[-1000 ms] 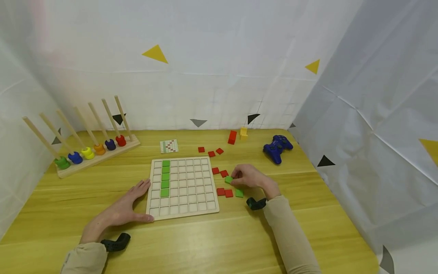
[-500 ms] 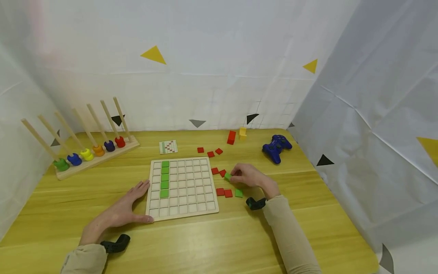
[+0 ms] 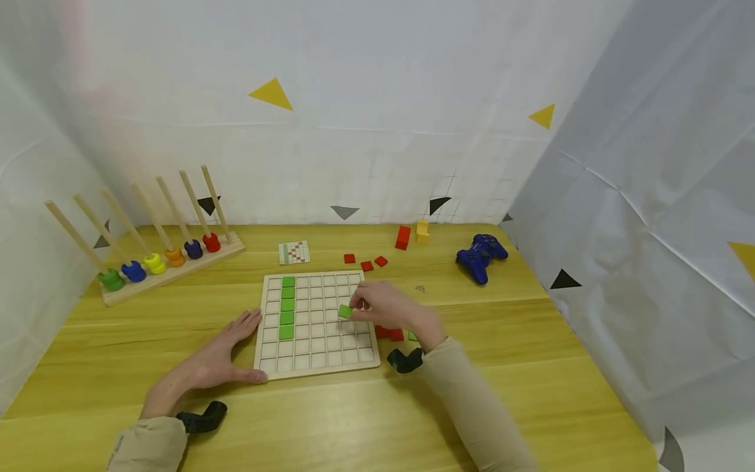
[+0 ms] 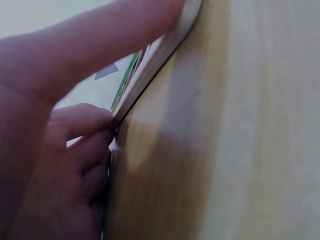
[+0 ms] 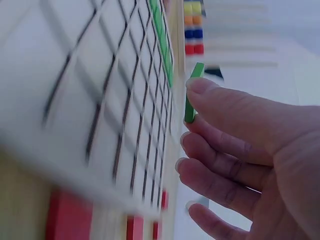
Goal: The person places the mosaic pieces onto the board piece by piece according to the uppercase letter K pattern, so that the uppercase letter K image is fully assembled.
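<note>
And there it was: the right hand (image 3: 386, 306) had a green tile (image 3: 345, 311) pinched between thumb and forefinger, tilted and held up off the gridded board (image 3: 318, 344), over its right-hand part! Well left of that pinch, five green squares (image 3: 287, 305) sat in a line down the second column. Farther left still, the left hand (image 3: 209, 360) lay spread against the board's left edge, thumb at the near corner, fingers higher up the side, pinching no tile. Just nearer and right of the grip, two red tiles (image 3: 396, 335) and a spare green piece (image 3: 412, 335) peeped out, partly covered by the wrist. Beyond the grip lay three red squares (image 3: 367, 266); far off to its left, beyond the board, a pattern card (image 3: 293, 253). And well right of the fingers, a blue game controller (image 3: 480, 258) rested on the table (image 3: 330, 419).
</note>
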Available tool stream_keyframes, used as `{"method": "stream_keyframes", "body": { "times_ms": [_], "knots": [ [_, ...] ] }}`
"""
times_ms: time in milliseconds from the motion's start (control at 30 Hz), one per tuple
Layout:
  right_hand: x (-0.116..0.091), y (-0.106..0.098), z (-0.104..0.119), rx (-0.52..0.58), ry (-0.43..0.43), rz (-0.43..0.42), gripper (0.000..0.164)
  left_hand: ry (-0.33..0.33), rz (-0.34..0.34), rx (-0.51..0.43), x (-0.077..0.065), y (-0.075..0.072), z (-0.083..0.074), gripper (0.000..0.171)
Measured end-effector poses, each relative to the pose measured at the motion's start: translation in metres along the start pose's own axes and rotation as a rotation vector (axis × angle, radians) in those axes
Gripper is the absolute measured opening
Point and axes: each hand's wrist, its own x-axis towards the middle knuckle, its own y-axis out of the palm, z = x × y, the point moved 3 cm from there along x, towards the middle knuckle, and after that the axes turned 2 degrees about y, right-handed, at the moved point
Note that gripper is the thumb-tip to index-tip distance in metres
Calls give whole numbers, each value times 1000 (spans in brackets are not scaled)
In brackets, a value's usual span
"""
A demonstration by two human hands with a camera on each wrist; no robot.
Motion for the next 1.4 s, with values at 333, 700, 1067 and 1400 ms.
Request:
{"method": "stream_keyframes", "body": {
  "times_ms": [333,700,1067,1400],
  "knots": [
    [37,20,61,-53,-123,59,24,-9,2,-8,0,-1,0,120],
    [53,49,84,-156,-144,119,25,-5,2,-26,-1,-1,-2,120],
    [54,56,92,-244,-193,103,21,-3,6,-22,-1,-3,-3,120],
    [53,58,91,-185,-160,75,17,-18,13,-26,-1,-1,-2,120]
  ]
}}
